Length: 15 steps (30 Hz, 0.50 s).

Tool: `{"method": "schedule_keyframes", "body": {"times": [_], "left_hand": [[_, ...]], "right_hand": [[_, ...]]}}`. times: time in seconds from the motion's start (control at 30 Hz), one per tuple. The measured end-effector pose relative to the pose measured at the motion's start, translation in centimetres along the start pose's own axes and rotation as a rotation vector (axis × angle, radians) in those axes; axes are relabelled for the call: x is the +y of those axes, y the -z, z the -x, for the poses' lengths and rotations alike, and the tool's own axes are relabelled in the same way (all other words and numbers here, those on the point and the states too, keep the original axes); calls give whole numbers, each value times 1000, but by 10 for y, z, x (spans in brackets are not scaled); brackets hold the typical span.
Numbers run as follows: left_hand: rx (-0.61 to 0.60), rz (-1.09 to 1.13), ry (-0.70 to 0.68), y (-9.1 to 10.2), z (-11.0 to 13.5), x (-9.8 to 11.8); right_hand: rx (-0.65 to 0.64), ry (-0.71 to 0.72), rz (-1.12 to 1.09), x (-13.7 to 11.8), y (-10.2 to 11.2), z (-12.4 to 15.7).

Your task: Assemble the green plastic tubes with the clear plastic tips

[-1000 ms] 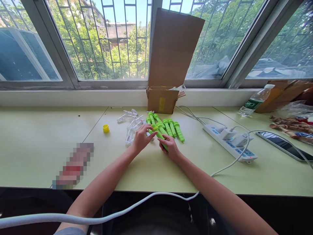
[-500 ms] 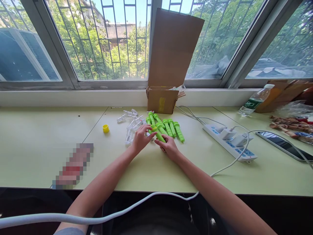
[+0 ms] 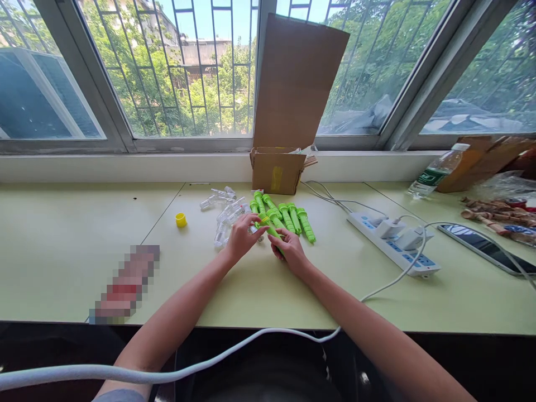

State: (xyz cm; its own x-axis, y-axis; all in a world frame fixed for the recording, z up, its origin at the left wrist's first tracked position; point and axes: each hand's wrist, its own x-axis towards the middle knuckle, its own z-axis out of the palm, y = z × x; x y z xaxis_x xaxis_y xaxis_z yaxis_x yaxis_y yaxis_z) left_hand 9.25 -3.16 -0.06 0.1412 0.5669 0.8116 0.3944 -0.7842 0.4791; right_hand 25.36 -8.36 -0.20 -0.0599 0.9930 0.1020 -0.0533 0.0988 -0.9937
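Note:
Between both hands is a bright green plastic tube (image 3: 273, 230), tilted, with a yellowish ring near its upper end. The fingertips of my left hand (image 3: 243, 234) pinch that upper end. Lower down, my right hand (image 3: 291, 251) is closed around the tube's body and hides part of it. Just behind lie several more green tubes (image 3: 307, 225) with ridged bodies and wide collars. A loose pile of clear plastic pieces (image 3: 221, 228) lies beside and partly behind my left hand. Farther left a yellow ring-shaped cap (image 3: 181, 220) rests on the table.
An open cardboard box (image 3: 278, 172) stands against the window ledge. To the right are a power strip (image 3: 393, 244) with plugs and cables, a phone (image 3: 488, 245) and a water bottle (image 3: 439, 171). A white cable (image 3: 218, 365) crosses in front of the table edge.
My right hand's fingers have shifted slightly and now cover more of the tube's lower end. My left hand keeps its pinch in nearly the same place.

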Motion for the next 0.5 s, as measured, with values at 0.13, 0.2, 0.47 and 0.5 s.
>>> {"method": "schedule_keyframes", "body": {"times": [0.13, 0.2, 0.47, 0.5], "left_hand": [[1, 22, 7, -1, 0, -1], [4, 30, 0, -1, 0, -1], [-15, 12, -9, -1, 0, -1], [-14, 14, -9, -1, 0, -1]], "right_hand": [[0, 10, -11, 0, 1, 0], [-26, 21, -10, -1, 1, 0], [-110, 64, 90, -8, -3, 4], [-102, 80, 112, -8, -4, 4]]}}
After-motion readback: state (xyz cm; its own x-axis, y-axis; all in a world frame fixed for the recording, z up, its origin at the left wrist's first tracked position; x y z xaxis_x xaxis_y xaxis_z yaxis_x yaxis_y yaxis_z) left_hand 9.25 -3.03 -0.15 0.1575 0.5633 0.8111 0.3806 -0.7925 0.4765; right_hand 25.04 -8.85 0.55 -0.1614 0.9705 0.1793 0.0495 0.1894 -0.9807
